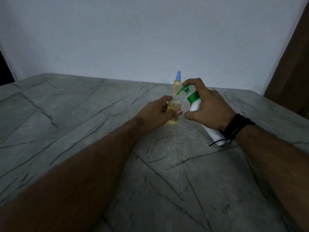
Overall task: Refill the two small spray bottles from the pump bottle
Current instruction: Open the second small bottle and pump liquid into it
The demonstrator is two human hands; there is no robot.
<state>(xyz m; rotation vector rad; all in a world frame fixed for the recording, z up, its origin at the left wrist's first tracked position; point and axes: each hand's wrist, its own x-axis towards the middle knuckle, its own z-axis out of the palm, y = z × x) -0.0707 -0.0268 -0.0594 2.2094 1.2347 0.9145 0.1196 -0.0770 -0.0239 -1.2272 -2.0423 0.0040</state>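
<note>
Pump bottle [196, 106]: white body, green collar and green pump head, tilted with the head toward the far edge of the tabletop [83, 114] and the base toward the near right. Gripped by right hand [207, 106], fingers curled round the body, index finger on top of the pump head [184, 89]. Green nozzle tip just above the open threaded neck of the uncapped spray bottle [173, 108].

Uncapped spray bottle: small, clear, yellowish liquid up to about the shoulder. Held upright by left hand [158, 113], thumb across the front, fingers wrapped behind. Contact of base with tabletop unclear. Sits mid-tabletop, nearer the far edge.

Second spray bottle [177, 84]: clear, blue spray cap on, yellowish liquid inside, upright just behind the first, close to the far edge.

Black corded bracelet [235, 128] on right wrist, loose cord end hanging over the pump bottle's base. Grey veined stone tabletop, pale wall [150, 39] behind.
</note>
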